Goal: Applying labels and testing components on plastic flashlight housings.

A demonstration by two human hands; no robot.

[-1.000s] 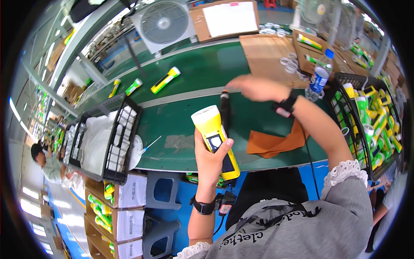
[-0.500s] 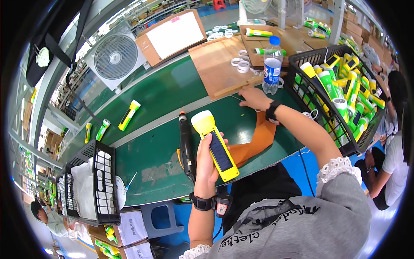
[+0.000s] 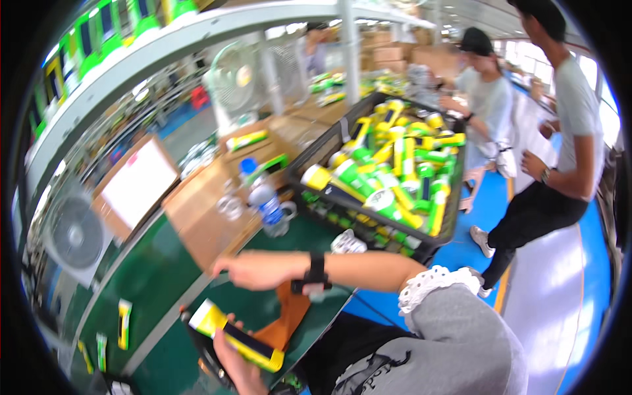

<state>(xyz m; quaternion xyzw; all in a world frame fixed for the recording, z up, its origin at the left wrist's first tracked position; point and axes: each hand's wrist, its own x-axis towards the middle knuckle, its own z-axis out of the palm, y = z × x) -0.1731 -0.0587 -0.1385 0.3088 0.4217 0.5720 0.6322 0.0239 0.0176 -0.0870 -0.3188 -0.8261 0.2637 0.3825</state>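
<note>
My left hand (image 3: 232,361) is wrapped round a yellow flashlight (image 3: 258,349) with a white head and a dark panel along its body. It is held tilted above the green table, head toward the upper left. Beside it lies a dark electric screwdriver (image 3: 205,352), partly hidden by my hand. My right hand (image 3: 253,270) reaches over the table by the edge of a cardboard sheet (image 3: 201,214). Its fingers are curled together and blurred; whatever they pinch cannot be made out. Under my right wrist runs an orange-brown strip (image 3: 293,313).
A black crate (image 3: 304,158) heaped with yellow and green flashlights stands at the table's right end. Before it are a blue-capped bottle (image 3: 266,205) and a white roll (image 3: 347,242). Several flashlights (image 3: 124,324) lie far left. Two people (image 3: 569,125) are at the right.
The whole view has swung right, showing more of the crate and the people. My left hand still holds the flashlight, now more tilted. My right hand stays near the cardboard edge.
</note>
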